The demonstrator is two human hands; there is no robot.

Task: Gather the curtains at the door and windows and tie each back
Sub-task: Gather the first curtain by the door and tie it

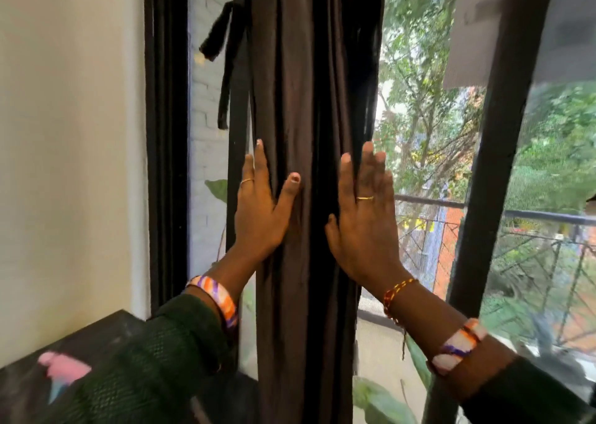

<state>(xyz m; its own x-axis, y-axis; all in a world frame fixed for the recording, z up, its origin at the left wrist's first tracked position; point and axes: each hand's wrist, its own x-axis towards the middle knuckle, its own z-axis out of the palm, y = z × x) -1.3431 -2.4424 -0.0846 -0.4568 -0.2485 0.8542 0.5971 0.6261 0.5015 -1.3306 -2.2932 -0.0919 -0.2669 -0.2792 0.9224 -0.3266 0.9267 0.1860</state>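
A dark brown curtain [306,84] hangs bunched into a narrow column of folds in front of the window. My left hand [261,210] presses flat against its left side, fingers straight and thumb spread across the front folds. My right hand [364,220] presses flat against its right side, fingers pointing up. The curtain is squeezed between both palms. A dark fabric tie strap [227,65] dangles loose from the frame at the upper left of the curtain, untouched.
A black window frame [166,133] stands by the cream wall on the left, and another black upright [493,165] on the right. Mesh screen, balcony railing [532,217] and trees lie beyond. A dark surface [35,375] with a pink shape sits at lower left.
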